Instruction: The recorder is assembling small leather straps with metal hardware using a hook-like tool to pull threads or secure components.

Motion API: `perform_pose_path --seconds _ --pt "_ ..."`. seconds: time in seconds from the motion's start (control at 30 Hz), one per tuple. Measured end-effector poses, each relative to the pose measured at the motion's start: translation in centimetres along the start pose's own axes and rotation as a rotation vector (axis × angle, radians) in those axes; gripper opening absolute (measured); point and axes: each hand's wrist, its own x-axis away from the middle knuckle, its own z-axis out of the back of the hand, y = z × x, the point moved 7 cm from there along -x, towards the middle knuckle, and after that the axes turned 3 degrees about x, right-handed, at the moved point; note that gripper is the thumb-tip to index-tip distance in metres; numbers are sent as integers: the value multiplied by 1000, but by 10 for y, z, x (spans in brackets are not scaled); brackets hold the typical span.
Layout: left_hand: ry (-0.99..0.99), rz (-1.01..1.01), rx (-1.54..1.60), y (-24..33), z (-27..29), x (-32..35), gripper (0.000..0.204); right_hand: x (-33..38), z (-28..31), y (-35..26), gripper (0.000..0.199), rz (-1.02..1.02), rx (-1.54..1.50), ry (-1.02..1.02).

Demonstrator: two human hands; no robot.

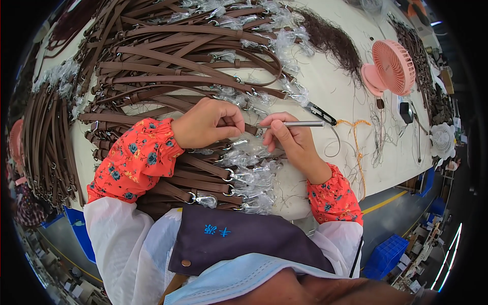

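Fingers (277,127) pinching metal rod (300,123), lying sideways, tip seemingly rightward

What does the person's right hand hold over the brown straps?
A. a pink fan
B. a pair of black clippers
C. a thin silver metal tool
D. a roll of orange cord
C: the right hand grips a thin silver metal tool beside the left hand, which pinches a brown strap, while the pink fan, the black clippers and the orange cord lie apart on the table.

The brown strap (250,128) end is hidden between the hands (206,123).
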Motion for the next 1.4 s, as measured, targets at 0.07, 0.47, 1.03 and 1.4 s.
perform_pose_path --seconds 0.07,0.47,1.03,1.4 --pt "-9 -21 3 0 -1 -1 9 0 0 0 28 -1 -1 2" --pt "-103 -48 -23 0 -5 1 10 2 0 1 28 11 -6 2" --pt "6 52 -150 1 -8 2 16 -1 2 -1 29 35 -28 13" --pt "245 -378 -762 24 -21 6 18 1 1 -1 28 29 -21 -4"
